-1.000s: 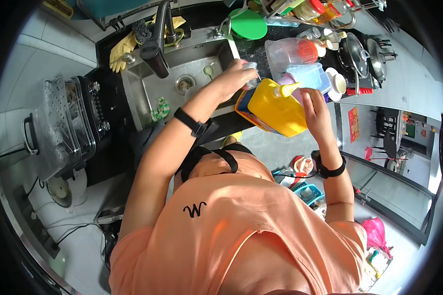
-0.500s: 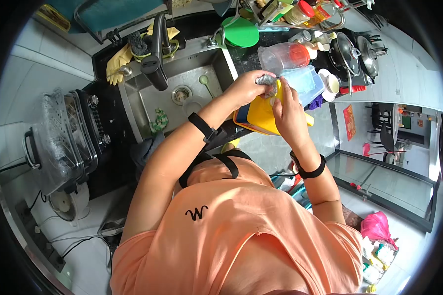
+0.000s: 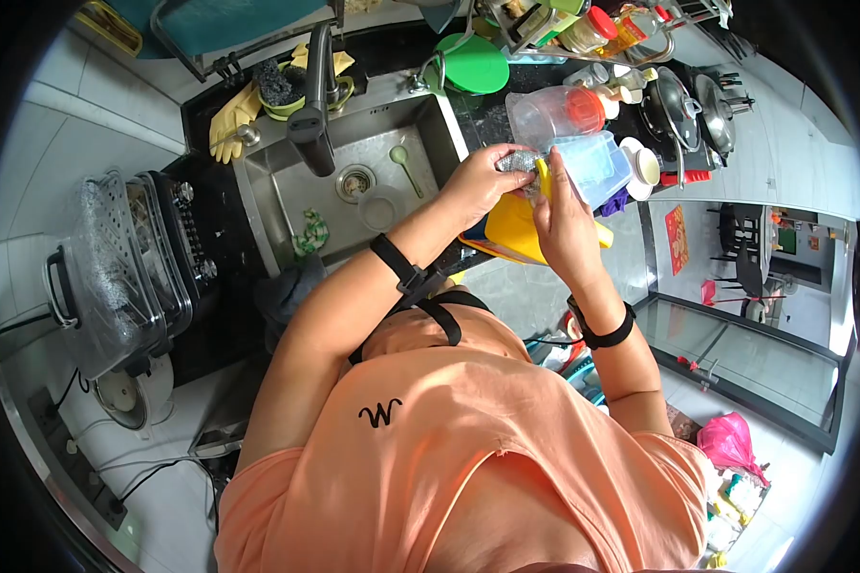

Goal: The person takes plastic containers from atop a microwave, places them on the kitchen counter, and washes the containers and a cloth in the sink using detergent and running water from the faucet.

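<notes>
Near the sink's right edge, my left hand [image 3: 483, 179] is closed on a silvery grey scrubbing pad [image 3: 517, 161], which is against the top of a yellow container [image 3: 516, 232]. My right hand [image 3: 566, 215] grips the upper part of that container, its fingers pointing up and the thumb near the pad. A dark blue patch shows on the container's left side. It hangs tilted in front of the counter edge, and both hands partly hide it. The fingers of the two hands almost meet.
The metal sink [image 3: 291, 205] holds a green spoon [image 3: 406, 170], a clear bowl [image 3: 381, 207] and a green-white cloth [image 3: 310, 232]. Clear plastic boxes [image 3: 597, 167], white bowls [image 3: 643, 164] and a green lid [image 3: 473, 64] are on the counter. A black faucet [image 3: 308, 134] stands over the sink.
The pad in my left hand has tilted flatter and sits slightly left. The yellow container is a little lower, with my right fingers stretched higher. The view has shifted slightly.
</notes>
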`<state>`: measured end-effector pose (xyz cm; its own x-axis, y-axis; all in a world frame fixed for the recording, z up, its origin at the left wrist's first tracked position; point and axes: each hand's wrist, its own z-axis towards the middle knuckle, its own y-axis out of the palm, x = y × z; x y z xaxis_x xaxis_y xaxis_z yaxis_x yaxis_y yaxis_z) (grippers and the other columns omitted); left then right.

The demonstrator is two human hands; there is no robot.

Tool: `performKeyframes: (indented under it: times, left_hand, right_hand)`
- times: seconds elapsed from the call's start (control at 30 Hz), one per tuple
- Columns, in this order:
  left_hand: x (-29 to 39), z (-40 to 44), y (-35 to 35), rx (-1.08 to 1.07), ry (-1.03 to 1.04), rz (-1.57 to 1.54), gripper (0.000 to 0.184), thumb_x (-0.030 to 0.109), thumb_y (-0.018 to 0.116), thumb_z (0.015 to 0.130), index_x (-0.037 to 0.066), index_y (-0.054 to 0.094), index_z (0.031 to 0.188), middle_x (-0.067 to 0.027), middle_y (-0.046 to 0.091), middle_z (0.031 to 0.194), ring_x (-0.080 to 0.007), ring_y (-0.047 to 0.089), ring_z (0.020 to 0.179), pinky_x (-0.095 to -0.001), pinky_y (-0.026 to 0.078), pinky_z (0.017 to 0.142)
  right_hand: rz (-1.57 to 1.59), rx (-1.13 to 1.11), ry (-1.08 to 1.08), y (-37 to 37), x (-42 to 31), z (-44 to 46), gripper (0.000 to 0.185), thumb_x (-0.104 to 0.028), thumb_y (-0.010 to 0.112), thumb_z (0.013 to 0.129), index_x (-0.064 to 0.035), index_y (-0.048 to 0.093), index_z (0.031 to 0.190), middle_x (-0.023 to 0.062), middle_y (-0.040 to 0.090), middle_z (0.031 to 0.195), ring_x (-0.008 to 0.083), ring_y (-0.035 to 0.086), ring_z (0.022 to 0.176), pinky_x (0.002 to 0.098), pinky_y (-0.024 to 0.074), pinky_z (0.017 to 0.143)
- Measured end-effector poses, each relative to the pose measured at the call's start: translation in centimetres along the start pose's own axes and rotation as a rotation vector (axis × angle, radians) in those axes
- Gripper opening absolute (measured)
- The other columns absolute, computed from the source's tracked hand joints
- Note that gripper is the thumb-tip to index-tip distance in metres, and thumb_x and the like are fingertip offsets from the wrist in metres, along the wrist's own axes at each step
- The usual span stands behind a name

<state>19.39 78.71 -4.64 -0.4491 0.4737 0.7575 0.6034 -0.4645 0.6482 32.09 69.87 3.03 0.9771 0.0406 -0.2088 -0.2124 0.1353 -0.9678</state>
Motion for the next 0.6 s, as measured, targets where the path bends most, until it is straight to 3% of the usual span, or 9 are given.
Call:
performKeyframes:
  times: [0.47, 0.6]
  left_hand:
    - [0.1, 0.1, -0.3, 0.021, -0.065, -0.217, 0.03, 0.0, 0.063, 0.089, 0.001, 0.058, 0.119, -0.007, 0.064, 0.106, -0.0128, 0.063, 0.091, -0.0259, 0.054, 0.079]
    - [0.3, -0.6, -1.1, 0.025, -0.037, -0.378, 0.031, 0.0, 0.064, 0.089, 0.003, 0.058, 0.119, -0.0067, 0.064, 0.107, -0.0137, 0.064, 0.092, -0.0261, 0.054, 0.078]
  right_hand:
    - [-0.002, 0.007, -0.02, 0.4, 0.4, -0.2, 0.072, -0.016, 0.055, 0.091, 0.0054, 0.018, 0.149, 0.0218, 0.067, 0.096, 0.0357, 0.065, 0.085, 0.0463, 0.048, 0.082]
    - [0.081, 0.015, 0.003, 0.7, 0.4, -0.1, 0.072, -0.018, 0.055, 0.091, 0.0082, 0.019, 0.147, 0.0261, 0.064, 0.106, 0.0376, 0.064, 0.095, 0.0465, 0.0462, 0.088]
